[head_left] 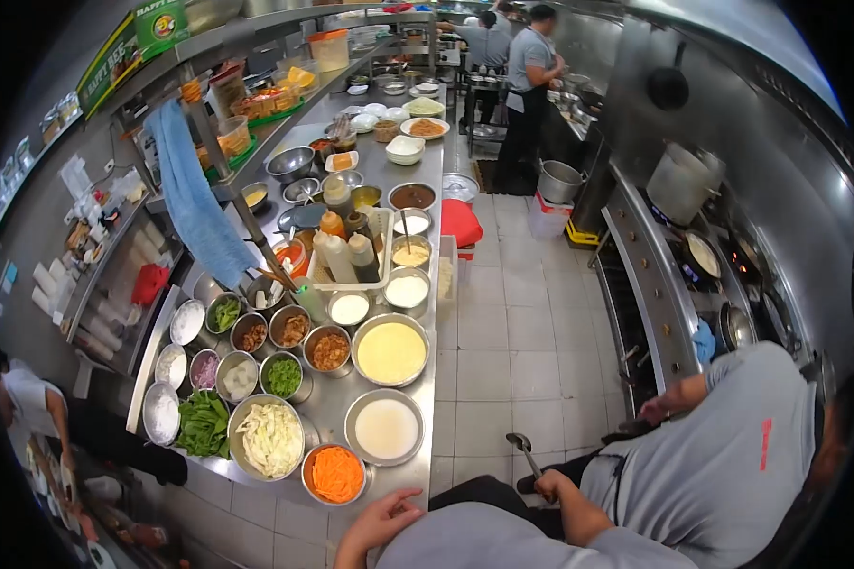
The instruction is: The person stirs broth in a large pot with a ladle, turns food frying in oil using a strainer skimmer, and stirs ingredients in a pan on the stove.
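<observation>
My left hand [389, 518] is at the near edge of the steel counter [399, 480], its fingers apart and holding nothing. Close to it are a bowl of shredded orange vegetable [335, 474] and a bowl of pale liquid [383, 427]. To the right of the counter, over the floor, my right hand [554, 485] is closed around the handle of a ladle [522, 448]. The ladle's dark bowl points up and away from me.
A co-worker [702, 455] in a grey shirt stands close on my right, facing the stove [650, 284] with pans. Many ingredient bowls and a basket of squeeze bottles [351, 284] cover the counter. Further back, another person [531, 85] stands by the aisle [503, 313].
</observation>
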### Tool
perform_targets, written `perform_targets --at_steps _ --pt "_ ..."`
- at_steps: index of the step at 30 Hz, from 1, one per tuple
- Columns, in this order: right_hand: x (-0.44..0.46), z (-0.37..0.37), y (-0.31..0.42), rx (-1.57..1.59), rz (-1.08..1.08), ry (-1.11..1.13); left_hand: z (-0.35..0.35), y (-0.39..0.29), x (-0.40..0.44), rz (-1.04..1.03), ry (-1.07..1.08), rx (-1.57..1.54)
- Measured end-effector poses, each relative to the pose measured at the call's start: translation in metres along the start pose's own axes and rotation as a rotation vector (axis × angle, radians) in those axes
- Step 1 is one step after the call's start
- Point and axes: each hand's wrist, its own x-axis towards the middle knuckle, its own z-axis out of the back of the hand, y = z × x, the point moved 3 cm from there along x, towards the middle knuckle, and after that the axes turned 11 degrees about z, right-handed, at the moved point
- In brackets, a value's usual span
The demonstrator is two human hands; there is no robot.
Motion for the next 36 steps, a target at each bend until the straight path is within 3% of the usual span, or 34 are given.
perform_targets --at_steps 1,2,4,6,7,8,10,11,14,16,18,19,21,22,24,26,28,32,34,36 --pt "-0.038 0.043 0.027 -0.062 0.165 0.048 -0.001 0.0 0.005 -0.007 -0.01 -0.01" --pt "-0.031 0.039 0.013 -0.074 0.127 -0.071 -0.004 0.001 0.009 0.009 -0.014 -0.048" --pt "0.04 -0.038 -0.085 0.289 0.013 -0.169 -0.007 -0.006 0.018 0.035 -0.041 -0.102" --pt "0.032 -0.004 -0.062 -0.083 0.023 0.035 -0.007 -0.021 0.033 0.06 -0.081 -0.09" --pt "0.025 0.006 -0.069 0.32 -0.114 0.125 -0.007 -0.031 0.041 0.064 -0.103 -0.098" --pt "0.09 -0.049 -0.114 -0.291 0.322 0.244 -0.007 -0.044 0.048 0.067 -0.126 -0.048" --pt "0.0 0.07 -0.05 0.23 -0.227 0.259 -0.008 -0.072 0.069 0.083 -0.159 0.014" --pt "0.006 0.07 -0.056 0.233 -0.211 0.273 -0.013 -0.084 0.077 0.109 -0.198 -0.02" --pt "0.014 0.073 -0.095 1.013 -0.472 0.136 -0.03 -0.122 0.099 0.1 -0.274 -0.072" --pt "0.017 0.097 -0.109 0.866 -0.415 0.242 -0.034 -0.143 0.124 0.061 -0.294 -0.072" --pt "0.032 0.099 -0.134 0.402 -0.078 0.235 -0.041 -0.152 0.149 0.101 -0.253 -0.125" --pt "0.03 0.11 -0.145 0.416 -0.082 0.233 -0.042 -0.158 0.164 0.106 -0.241 -0.119" --pt "-0.001 0.163 -0.127 -0.058 0.433 0.331 -0.046 -0.169 0.202 0.16 -0.149 -0.02" --pt "0.0 0.15 -0.139 -0.022 0.411 0.31 -0.049 -0.176 0.222 0.164 -0.107 0.001" --pt "0.0 0.111 -0.177 1.346 -0.667 -0.106 -0.059 -0.195 0.261 0.131 -0.029 0.172" --pt "-0.01 0.11 -0.197 1.108 -0.591 -0.101 -0.074 -0.22 0.292 0.106 0.076 0.2" --pt "-0.047 0.13 -0.187 1.348 -0.678 -0.333 -0.084 -0.224 0.329 0.062 0.194 0.185" --pt "-0.071 0.162 -0.199 1.324 -0.51 -0.414 -0.116 -0.253 0.383 0.089 0.37 0.173" --pt "-0.087 0.178 -0.199 1.355 -0.482 -0.603 -0.126 -0.261 0.405 0.138 0.474 0.204" --pt "-0.113 0.206 -0.187 1.305 -0.429 -0.928 -0.14 -0.277 0.423 0.188 0.566 0.223"
